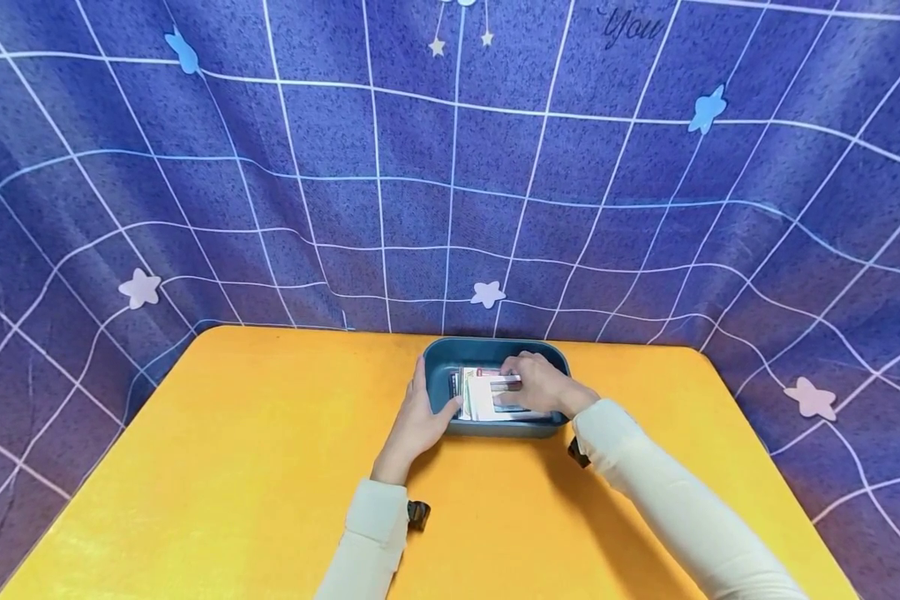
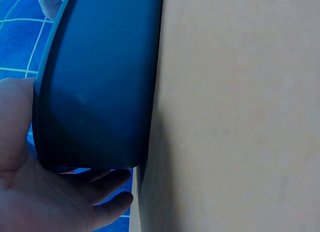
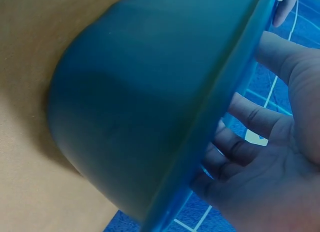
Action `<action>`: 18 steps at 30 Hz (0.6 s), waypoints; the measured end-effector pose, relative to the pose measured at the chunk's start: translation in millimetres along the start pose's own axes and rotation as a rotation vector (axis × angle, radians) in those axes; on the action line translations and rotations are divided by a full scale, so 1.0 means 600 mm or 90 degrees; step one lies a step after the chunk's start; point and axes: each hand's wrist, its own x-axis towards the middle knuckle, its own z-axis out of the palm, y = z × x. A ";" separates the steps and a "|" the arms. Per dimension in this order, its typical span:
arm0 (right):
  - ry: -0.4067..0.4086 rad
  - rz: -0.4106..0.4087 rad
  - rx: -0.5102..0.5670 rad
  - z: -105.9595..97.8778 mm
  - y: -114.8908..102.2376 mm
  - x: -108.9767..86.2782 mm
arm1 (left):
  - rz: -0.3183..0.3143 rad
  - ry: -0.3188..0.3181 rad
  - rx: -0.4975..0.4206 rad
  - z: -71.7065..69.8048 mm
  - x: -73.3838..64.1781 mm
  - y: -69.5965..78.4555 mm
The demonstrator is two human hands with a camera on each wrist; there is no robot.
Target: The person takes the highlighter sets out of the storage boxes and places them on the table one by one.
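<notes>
A dark teal rectangular bin stands on the yellow table, with thin, flat, card-like pieces bunched inside it. Their kind is not clear; white faces and coloured edges show. My left hand holds the bin's left end, thumb over the front rim near the pieces and fingers along the outer side. In the left wrist view, that hand wraps the bin's end. My right hand reaches into the bin and grips some of the pieces between thumb and fingers. The right wrist view hides its fingertips behind the bin's wall.
The yellow table extends to both sides and in front of the bin. A blue curtain with white grid lines and stars hangs directly behind the table's far edge. Dark wrist devices sit at both cuffs.
</notes>
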 end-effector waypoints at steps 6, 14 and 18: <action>-0.025 -0.003 -0.002 -0.003 -0.005 -0.003 | -0.003 -0.002 0.004 0.000 0.000 0.002; -0.029 -0.020 0.017 -0.008 -0.012 -0.008 | -0.019 0.005 0.014 -0.003 -0.006 0.006; -0.037 -0.012 0.022 -0.010 -0.014 -0.011 | -0.028 0.008 0.020 -0.002 -0.008 0.007</action>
